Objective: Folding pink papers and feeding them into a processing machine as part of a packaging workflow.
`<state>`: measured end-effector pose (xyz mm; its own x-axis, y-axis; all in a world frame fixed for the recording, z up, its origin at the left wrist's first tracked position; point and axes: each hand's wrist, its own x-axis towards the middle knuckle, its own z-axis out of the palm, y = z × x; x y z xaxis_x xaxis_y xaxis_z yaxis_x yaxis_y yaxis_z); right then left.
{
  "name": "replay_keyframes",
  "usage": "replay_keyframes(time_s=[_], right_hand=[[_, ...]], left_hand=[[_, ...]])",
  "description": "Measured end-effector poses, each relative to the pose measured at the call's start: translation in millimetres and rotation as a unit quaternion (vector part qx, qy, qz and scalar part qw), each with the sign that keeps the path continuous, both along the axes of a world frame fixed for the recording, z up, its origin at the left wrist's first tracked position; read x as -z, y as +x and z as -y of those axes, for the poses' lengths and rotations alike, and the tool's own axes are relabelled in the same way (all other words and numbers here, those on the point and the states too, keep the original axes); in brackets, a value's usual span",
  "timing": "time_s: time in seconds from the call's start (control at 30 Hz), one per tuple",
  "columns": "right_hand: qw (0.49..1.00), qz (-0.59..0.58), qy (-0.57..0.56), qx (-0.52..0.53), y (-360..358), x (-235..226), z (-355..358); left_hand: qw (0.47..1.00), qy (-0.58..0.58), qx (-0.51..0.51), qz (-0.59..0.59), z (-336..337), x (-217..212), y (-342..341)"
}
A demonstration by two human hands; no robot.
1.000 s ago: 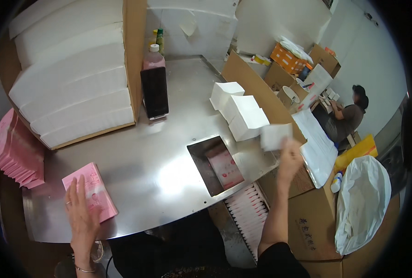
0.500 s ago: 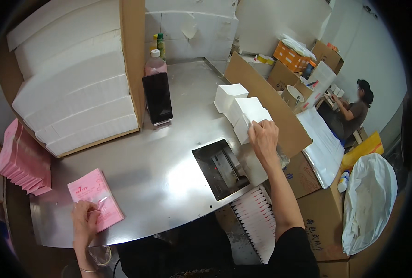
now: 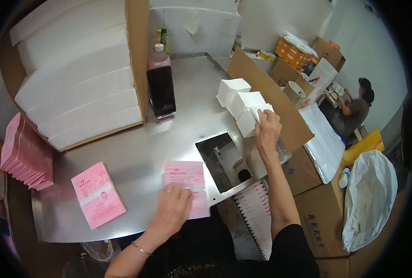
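Note:
My left hand (image 3: 172, 212) is over the front of the steel table, closed on a flat pink printed packet (image 3: 184, 172). That packet lies at the near left corner of a rectangular opening (image 3: 217, 155) in the tabletop. To the left, a stack of similar pink packets (image 3: 97, 197) rests on the table. My right hand (image 3: 268, 132) pinches a thin white folded tissue (image 3: 260, 114) at the near end of a row of white tissue stacks (image 3: 246, 103). Its thumb is partly hidden. Inside the opening sits a dark mechanism with a small red light.
At left stands a carton (image 3: 139, 60) packed with white tissue blocks, with more pink packets (image 3: 28, 153) beside it. A black phone (image 3: 161, 92) leans on a bottle (image 3: 159, 58). Below the table edge is a box of filled packets (image 3: 254, 215). A person (image 3: 354, 106) sits far right.
My left hand has moved right from the pink stack, bringing one packet to the opening. My right hand stays at the tissue stacks, now with a tissue lifted slightly at the edge.

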<state>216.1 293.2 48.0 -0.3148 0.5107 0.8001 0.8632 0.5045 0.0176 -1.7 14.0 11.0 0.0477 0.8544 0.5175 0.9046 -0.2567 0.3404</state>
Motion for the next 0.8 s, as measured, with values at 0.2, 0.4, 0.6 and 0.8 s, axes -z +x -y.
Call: replay_keyframes(time_s=[0.2,0.4,0.6,0.8], right_hand=[[0.884,0.173,-0.108,-0.42,-53,37,173],[0.9,0.179,-0.2,-0.343,-107,45,155],[0.941,0.018,-0.118,-0.315,-70,13,116],[0.995,0.025,-0.029,-0.09,35,29,-40]], left_hand=[[0.996,-0.071,-0.036,0.047,13,12,-15],[0.986,-0.053,-0.154,-0.029,5,0,5],[0.987,-0.08,-0.125,-0.067,28,8,-26],[0.988,-0.077,-0.13,-0.033,6,-4,-15]])
